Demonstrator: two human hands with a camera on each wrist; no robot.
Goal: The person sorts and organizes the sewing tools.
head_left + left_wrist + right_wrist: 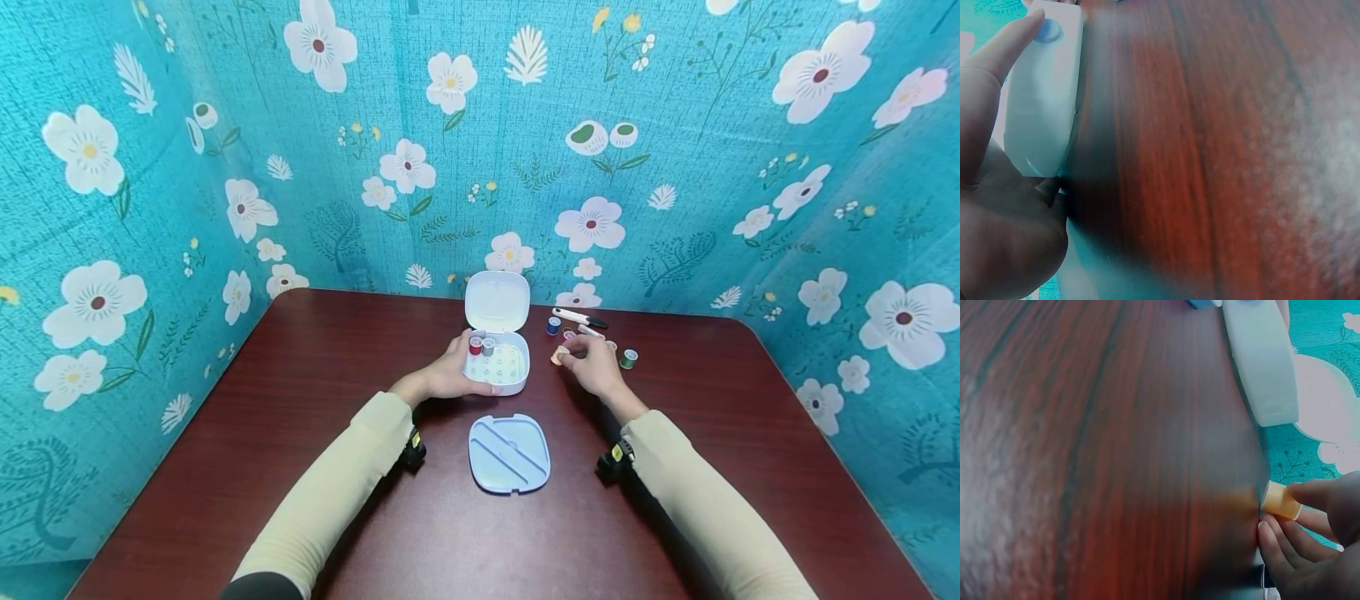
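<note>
In the head view an open white sewing box [517, 387] stands on the table, its rounded lid [497, 302] raised at the back. A red thread spool [476, 346] and a grey spool [489, 347] stand at its back left, among rows of small pegs. My left hand [447, 373] grips the box from the left, thumb along the front wall, as the left wrist view also shows. To the right of the box, my right hand [597, 367] pinches an orange thread spool [1280, 500] between thumb and fingers, tilted and low by the table.
A pale blue tray [510, 454] with diagonal ridges lies in front of the box. Around my right hand are a blue spool [552, 326], a green spool [628, 359] and a slim white-and-black tool [579, 317]. Floral blue cloth [360, 242] hangs behind the table.
</note>
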